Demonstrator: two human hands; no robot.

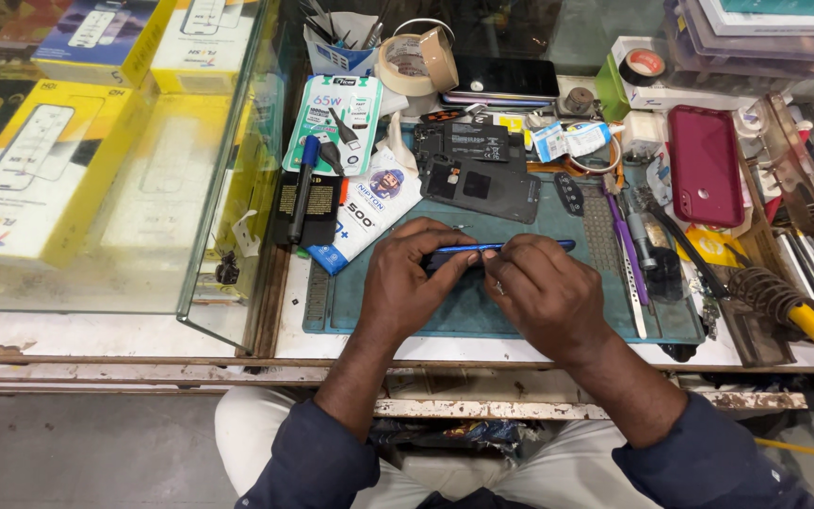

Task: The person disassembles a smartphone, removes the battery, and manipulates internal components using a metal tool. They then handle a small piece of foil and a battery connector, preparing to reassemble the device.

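From the head camera, both hands meet over a teal work mat in the middle of the worktop. The left hand curls closed around the left end of a blue phone held on edge, so only its thin side shows. The right hand is bent over the phone's right half, fingers pinched down on its edge; whether a small tool sits in that pinch cannot be told. The phone hovers just above the mat, near its centre.

Behind the hands lie two dark phone back panels, one overlapping the other. To their left sit a green-and-white charger package standing tall, a white and blue pouch lying slanted, and a flat black packet with a blue-capped pen across it. A roll of tan tape rests at the back beside a black-screened phone. A smaller roll of black tape sits on a white box at the right rear. A dark red phone case lies right of the mat, and a yellow-handled soldering iron with a coiled holder is at the far right.

On the left, a glass case holds three yellow rectangular boxes picturing phones.
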